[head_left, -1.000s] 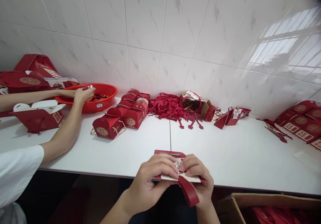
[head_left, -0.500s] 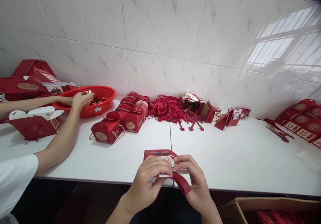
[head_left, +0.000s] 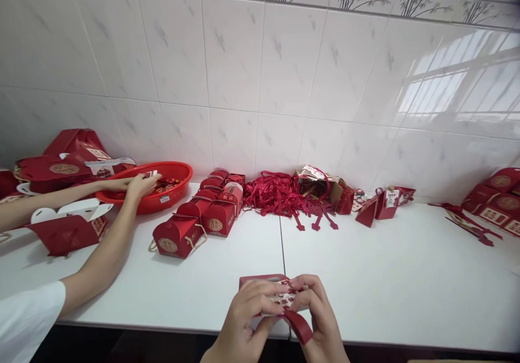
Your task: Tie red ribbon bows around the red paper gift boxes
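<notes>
Both my hands hold a small red gift box [head_left: 260, 282] at the near edge of the white table [head_left: 385, 276]. My left hand [head_left: 247, 319] grips its left side with fingers curled over the top. My right hand [head_left: 320, 319] pinches a printed tag on the box, and a red ribbon [head_left: 300, 325] loops down between the two hands. A row of finished red boxes [head_left: 203, 216] with rope handles stands further back on the left.
A person in a white sleeve [head_left: 28, 314] at my left reaches both hands into a red basin [head_left: 162, 198]. An open red box [head_left: 69, 227] lies near them. A heap of red ribbons [head_left: 284, 192] lies against the tiled wall, with more red boxes [head_left: 495, 198] at far right.
The view has tilted upward, so the table and my hands sit lower in the picture. My hands have stayed closed on the box and tag. The other person's hands remain in the basin.
</notes>
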`<action>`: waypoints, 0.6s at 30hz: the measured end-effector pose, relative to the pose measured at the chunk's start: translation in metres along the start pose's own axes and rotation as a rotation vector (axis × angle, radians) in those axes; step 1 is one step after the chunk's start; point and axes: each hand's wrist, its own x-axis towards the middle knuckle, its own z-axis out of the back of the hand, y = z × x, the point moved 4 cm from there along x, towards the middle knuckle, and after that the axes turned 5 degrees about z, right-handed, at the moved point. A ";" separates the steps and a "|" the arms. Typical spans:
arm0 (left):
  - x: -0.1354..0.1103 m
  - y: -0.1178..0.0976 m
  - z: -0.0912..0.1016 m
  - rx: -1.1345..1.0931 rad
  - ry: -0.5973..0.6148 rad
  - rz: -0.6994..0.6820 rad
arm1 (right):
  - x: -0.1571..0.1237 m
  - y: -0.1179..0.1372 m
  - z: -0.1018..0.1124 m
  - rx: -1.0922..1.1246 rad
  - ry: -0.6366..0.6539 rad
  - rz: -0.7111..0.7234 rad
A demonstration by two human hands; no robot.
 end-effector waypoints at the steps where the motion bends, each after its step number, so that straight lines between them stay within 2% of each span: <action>1: 0.000 0.001 0.000 -0.025 0.010 -0.004 | 0.000 0.000 0.000 -0.011 0.004 0.003; 8: 0.000 0.016 -0.008 -0.156 0.026 0.079 | 0.000 -0.004 0.003 -0.050 0.040 -0.029; 15: -0.006 0.027 -0.017 -0.221 -0.091 0.347 | -0.003 -0.014 -0.004 -0.036 -0.066 -0.121; 18: -0.003 0.030 -0.014 -0.248 -0.136 0.399 | 0.001 -0.015 -0.012 -0.052 -0.036 -0.125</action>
